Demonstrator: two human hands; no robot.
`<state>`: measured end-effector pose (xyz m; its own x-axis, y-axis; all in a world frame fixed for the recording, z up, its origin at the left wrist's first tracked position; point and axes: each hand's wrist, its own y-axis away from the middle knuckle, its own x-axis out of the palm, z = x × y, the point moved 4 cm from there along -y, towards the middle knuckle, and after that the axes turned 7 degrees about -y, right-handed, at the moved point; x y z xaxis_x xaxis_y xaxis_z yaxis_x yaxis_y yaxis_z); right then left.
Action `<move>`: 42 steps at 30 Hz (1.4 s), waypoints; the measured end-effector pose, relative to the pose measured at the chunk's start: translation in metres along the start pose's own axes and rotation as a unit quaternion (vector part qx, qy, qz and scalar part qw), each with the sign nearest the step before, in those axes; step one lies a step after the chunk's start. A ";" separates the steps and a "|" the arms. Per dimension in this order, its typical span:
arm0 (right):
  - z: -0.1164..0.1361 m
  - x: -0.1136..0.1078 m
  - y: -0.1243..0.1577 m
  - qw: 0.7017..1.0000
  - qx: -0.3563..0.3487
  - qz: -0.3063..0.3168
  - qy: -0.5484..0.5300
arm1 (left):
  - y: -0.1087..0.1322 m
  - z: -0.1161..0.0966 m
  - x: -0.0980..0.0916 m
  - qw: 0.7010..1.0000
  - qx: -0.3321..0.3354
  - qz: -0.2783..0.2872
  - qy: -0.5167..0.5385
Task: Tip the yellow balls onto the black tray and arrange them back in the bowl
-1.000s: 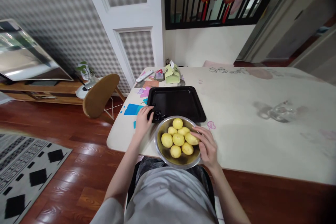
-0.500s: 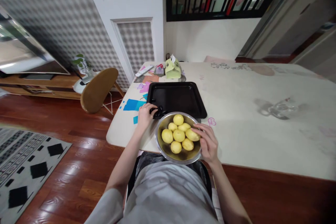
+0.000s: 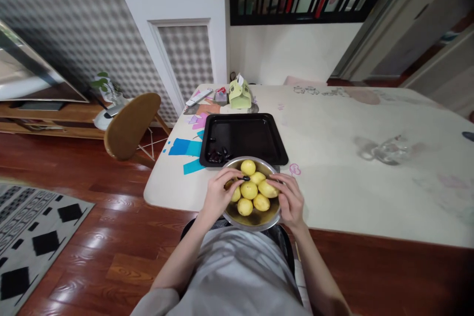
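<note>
Head view, left to right: compared with half a second earlier, the left hand has left the near-left corner of the black tray and is now above the left side of the metal bowl. Its thumb and fingertips are together, pinching a dark piece over the lemons. The right hand keeps its place at the bowl's right rim, fingers curved over the edge and tips at the rightmost lemon; how firmly it grips cannot be told.

Materials and shapes, in the same order: a flat rug with black diamonds lies on glossy reddish wood flooring. Beyond it is a chair with a smooth, curved brown back. Blue patches with straight edges mark the pale table. The tray is shallow, rectangular and round-cornered; glossy black pieces are clustered in its near-left corner. Behind the tray stands a light green, house-shaped tissue box. The bowl, round and shiny, stands at the table's near edge, overlapping the tray's near rim in view; the lemons inside are yellow, rounded to oval. Farther right, well apart, is a clear glass vessel.
</note>
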<state>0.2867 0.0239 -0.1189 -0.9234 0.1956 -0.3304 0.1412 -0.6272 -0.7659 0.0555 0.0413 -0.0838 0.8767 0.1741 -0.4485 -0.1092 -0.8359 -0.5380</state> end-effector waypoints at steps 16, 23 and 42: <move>0.000 0.000 0.000 1.000 0.003 -0.001 0.005 | 0.001 0.007 0.010 0.995 -0.005 0.066 -0.078; -0.001 0.000 0.000 1.000 0.002 -0.004 0.002 | -0.010 0.016 -0.018 0.995 0.002 -0.037 -0.097; -0.003 0.000 0.003 1.000 -0.002 0.001 0.012 | -0.082 0.100 0.009 0.940 -0.016 0.180 -0.289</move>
<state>0.2880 0.0248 -0.1232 -0.9142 0.2121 -0.3452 0.1448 -0.6248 -0.7672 0.0255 0.1637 -0.1148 0.3843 0.1221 -0.9151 -0.3275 -0.9087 -0.2587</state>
